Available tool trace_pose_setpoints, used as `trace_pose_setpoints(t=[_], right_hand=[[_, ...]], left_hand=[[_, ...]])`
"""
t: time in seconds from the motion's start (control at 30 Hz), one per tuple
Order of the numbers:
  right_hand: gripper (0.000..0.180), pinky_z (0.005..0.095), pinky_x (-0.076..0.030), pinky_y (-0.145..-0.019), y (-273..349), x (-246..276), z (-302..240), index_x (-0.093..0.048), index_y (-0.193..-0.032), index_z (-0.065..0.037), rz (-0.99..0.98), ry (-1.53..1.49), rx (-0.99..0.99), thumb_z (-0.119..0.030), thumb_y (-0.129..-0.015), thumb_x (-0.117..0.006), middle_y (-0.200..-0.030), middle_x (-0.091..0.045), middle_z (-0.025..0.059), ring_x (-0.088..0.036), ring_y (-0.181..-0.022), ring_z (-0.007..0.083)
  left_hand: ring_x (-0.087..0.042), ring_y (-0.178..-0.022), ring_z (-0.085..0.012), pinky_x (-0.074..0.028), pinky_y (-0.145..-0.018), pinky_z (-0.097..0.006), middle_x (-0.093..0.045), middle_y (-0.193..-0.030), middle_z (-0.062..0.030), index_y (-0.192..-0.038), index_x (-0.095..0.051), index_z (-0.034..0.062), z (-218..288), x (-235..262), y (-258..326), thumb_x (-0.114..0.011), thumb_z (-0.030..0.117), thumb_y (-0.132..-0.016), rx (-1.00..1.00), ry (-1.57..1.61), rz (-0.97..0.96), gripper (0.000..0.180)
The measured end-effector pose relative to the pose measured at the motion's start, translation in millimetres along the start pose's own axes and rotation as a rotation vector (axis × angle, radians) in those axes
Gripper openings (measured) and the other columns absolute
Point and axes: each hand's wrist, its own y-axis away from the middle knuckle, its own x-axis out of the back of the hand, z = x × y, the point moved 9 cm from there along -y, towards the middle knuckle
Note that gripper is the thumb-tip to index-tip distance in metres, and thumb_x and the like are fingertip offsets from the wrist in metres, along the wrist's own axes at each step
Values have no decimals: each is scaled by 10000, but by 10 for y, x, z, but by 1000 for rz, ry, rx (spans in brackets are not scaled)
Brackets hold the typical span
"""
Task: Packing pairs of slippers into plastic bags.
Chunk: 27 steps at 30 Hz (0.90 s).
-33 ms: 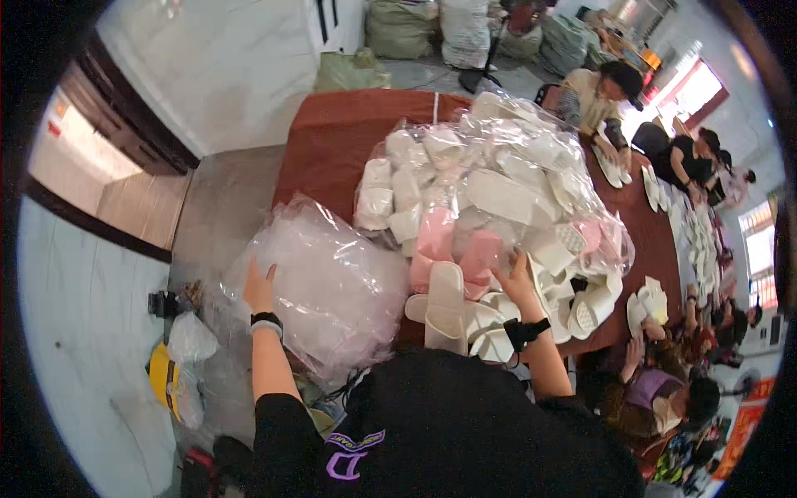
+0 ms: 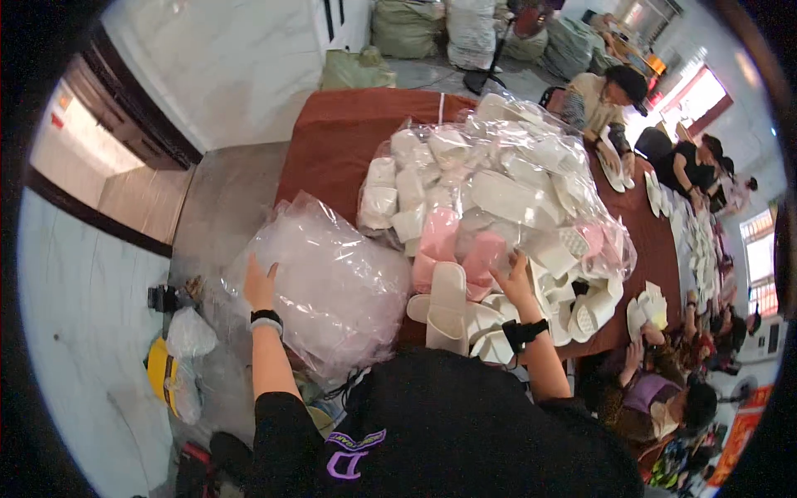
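Observation:
A thick stack of clear plastic bags (image 2: 332,282) lies at the near left of the table. My left hand (image 2: 260,286) rests at the stack's left edge, thumb apart from the stretched fingers. My right hand (image 2: 516,286) is among loose slippers, beside a pink slipper (image 2: 481,259), with its thumb and fingers spread. Whether it touches that slipper I cannot tell. Another pink slipper (image 2: 435,241) and an upright white slipper (image 2: 447,303) lie between my hands. Behind them a large clear bag (image 2: 506,187) covers a heap of white slippers.
A brown cloth covers the table (image 2: 332,124). Co-workers sit along its right side, one person's hands (image 2: 616,158) on white slippers. Stuffed sacks (image 2: 407,29) and a fan stand (image 2: 490,66) are at the back. A yellow-and-black object (image 2: 162,378) lies on the floor at left.
The whole view has shifted very slightly. My hands, the bags and the slippers keep their places.

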Motion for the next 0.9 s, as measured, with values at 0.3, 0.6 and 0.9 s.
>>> trace_pose_setpoints(t=[0.3, 0.6, 0.9], right_hand=[[725, 329, -445, -812, -38, 38, 612, -339, -1244, 61, 361, 55, -57, -230, -723, -750, -1038, -514, 178, -537, -934, 231], [77, 255, -423, -659, -41, 579, -716, -566, -899, -25, 318, 102, 340, -80, -848, -584, -808, -579, 43, -502, -727, 109], [151, 165, -403, -566, 156, 1452, -1333, -536, -1040, -99, 400, -693, 22, -186, -917, -546, -893, -582, -24, -501, -760, 20]], left_hand=[[-305, -1260, -358, -207, -1039, -534, -358, -1372, -134, -1360, -382, 168, 1004, 201, 604, -618, 356, -776, -342, 41, 75, 658], [-39, -1381, -357, -38, -980, -718, -107, -1505, -121, -1421, -260, 256, 1271, -548, 1083, -610, 668, -655, -196, -87, -546, 938], [-331, -1281, -304, -257, -1024, -538, -361, -1378, -170, -1289, -441, 63, 1420, -545, 1030, -692, 325, -741, -324, 195, -350, 658]])
